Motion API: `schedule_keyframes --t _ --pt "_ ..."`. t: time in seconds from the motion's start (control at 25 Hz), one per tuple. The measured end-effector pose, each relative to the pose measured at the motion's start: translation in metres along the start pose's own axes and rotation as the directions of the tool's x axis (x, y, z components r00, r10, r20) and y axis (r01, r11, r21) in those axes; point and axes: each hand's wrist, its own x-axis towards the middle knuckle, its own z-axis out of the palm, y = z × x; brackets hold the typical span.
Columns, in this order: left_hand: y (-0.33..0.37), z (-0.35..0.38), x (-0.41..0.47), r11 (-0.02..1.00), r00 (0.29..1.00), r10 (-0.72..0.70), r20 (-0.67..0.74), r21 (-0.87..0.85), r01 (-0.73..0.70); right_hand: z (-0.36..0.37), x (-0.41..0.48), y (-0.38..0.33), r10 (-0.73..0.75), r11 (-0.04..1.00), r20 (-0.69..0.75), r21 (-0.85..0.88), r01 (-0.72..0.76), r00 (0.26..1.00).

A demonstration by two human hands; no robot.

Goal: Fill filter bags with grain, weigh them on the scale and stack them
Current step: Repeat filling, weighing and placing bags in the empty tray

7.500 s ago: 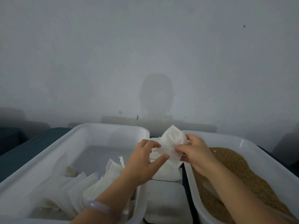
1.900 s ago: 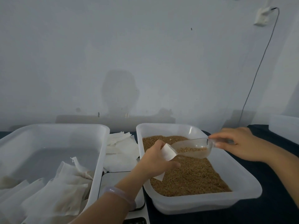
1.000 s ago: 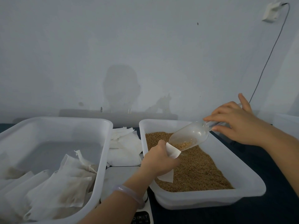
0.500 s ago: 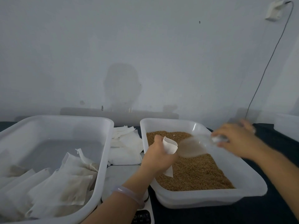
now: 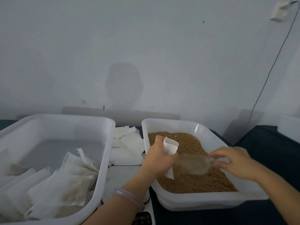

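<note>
The left tub (image 5: 107, 127) holds filled bags (image 5: 60, 184). Left hand (image 5: 158, 160) grips an open bag (image 5: 170, 146); right hand (image 5: 234, 162) holds the scoop (image 5: 194, 164) in the grain (image 5: 186, 139). Weighing and stacking remain.

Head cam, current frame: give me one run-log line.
step: scooping grain | left hand: holds filter bag mouth-up over grain bin | right hand: holds scoop low on grain, blurred
</note>
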Motion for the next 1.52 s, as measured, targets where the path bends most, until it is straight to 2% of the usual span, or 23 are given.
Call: schedule_keyframes --t 0.08,0.12,0.24,0.32,0.4,0.56,0.68,0.84,1.04,1.2,1.32,1.52 --pt "0.001 0.000 0.000 1.000 1.000 -0.002 0.012 0.016 0.001 -0.017 -0.002 0.010 0.044 0.996 -0.035 -0.072 -0.046 0.998" --pt "0.001 0.000 -0.001 1.000 1.000 -0.003 0.019 0.029 0.002 -0.025 -0.003 0.013 0.055 0.997 -0.055 -0.052 -0.058 0.997" --pt "0.002 0.001 -0.001 0.997 0.999 -0.006 0.038 0.081 0.003 -0.052 -0.007 0.011 0.054 0.986 -0.129 0.160 -0.033 0.990" --pt "0.003 0.001 -0.001 0.994 0.999 -0.013 0.050 0.110 0.007 -0.068 -0.006 0.004 0.002 0.978 -0.196 0.204 0.039 0.981" --pt "0.005 0.001 -0.001 0.990 0.998 -0.020 0.067 0.140 0.010 -0.080 -0.001 -0.006 -0.071 0.985 -0.237 0.137 0.106 0.969" --pt "0.007 0.001 -0.002 0.983 0.996 -0.019 0.084 0.183 0.003 -0.095 0.009 -0.025 -0.163 0.974 -0.246 -0.197 0.115 0.956" --pt "0.007 0.002 -0.002 0.978 0.996 -0.030 0.085 0.207 0.012 -0.099 0.011 -0.033 -0.187 0.955 -0.241 -0.271 0.119 0.952" --pt "0.006 0.002 -0.002 0.977 0.997 -0.026 0.079 0.214 0.009 -0.098 0.011 -0.035 -0.192 0.955 -0.251 -0.272 0.122 0.949" --pt "0.004 0.003 -0.002 0.983 0.998 -0.002 0.064 0.184 -0.010 -0.090 0.011 -0.025 -0.165 0.973 -0.207 -0.196 0.125 0.964" --pt "0.003 0.003 -0.002 0.987 0.999 0.014 0.046 0.160 -0.021 -0.064 0.001 -0.005 0.037 0.996 -0.020 0.086 -0.036 0.999" --pt "0.002 0.005 0.000 0.989 0.999 0.012 0.041 0.150 -0.018 -0.019 -0.004 0.006 0.146 0.988 0.109 0.039 -0.151 0.983" --pt "0.008 -0.003 -0.001 0.999 0.995 0.000 0.099 0.048 -0.005 0.029 0.000 -0.007 0.181 0.984 0.179 -0.040 -0.176 0.967"
